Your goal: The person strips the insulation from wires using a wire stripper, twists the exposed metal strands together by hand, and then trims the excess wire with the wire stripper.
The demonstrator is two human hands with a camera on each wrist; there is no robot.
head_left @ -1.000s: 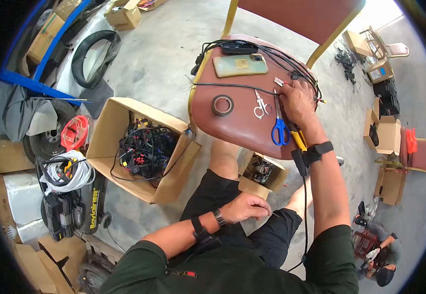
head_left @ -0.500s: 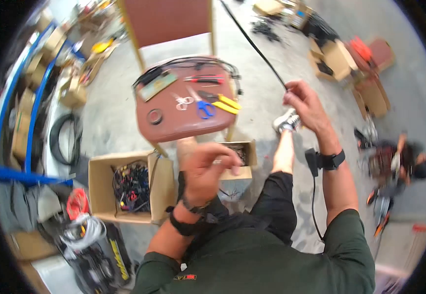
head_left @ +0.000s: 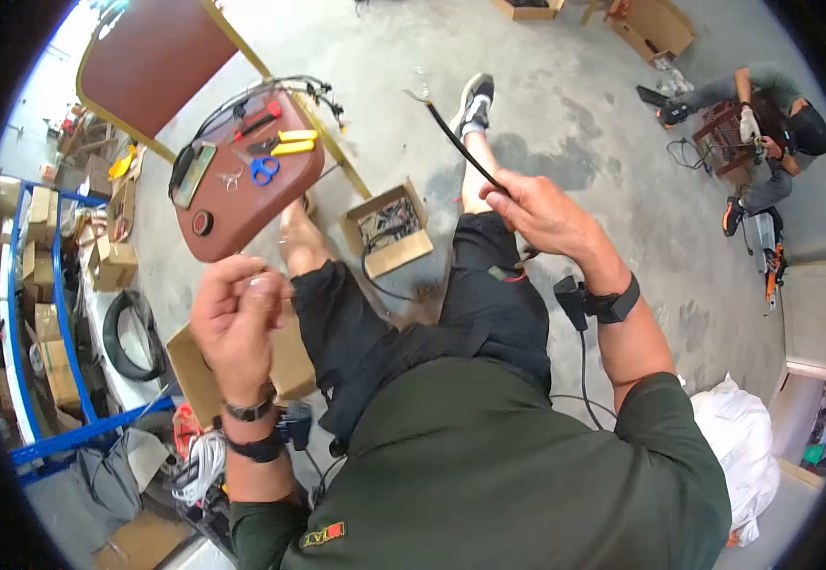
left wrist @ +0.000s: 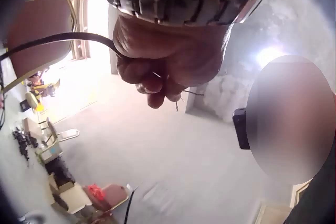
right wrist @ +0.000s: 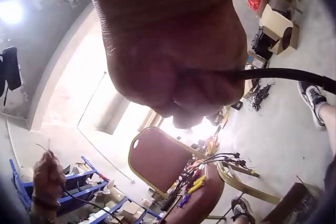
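Observation:
In the head view my right hand grips a black cable. That cable slants up and away, with pale bare strands at its far end. A small bundle with a red wire dangles below this hand. Out to the left, over the cardboard box, my left hand is raised with curled fingers. The left wrist view shows it pinching a thin black cable, fine wire ends poking out past the fingertips. Those wire ends also stick up from the left hand in the right wrist view.
The chair seat carries blue-handled scissors, yellow-handled pliers, a tape roll, a phone and black cables. A small box of parts stands on the floor. Another person sits at right.
My right hand has left the chair seat and lifted the black cable out to the right. My left hand has risen from my lap and moved left. The head view has swung rightward.

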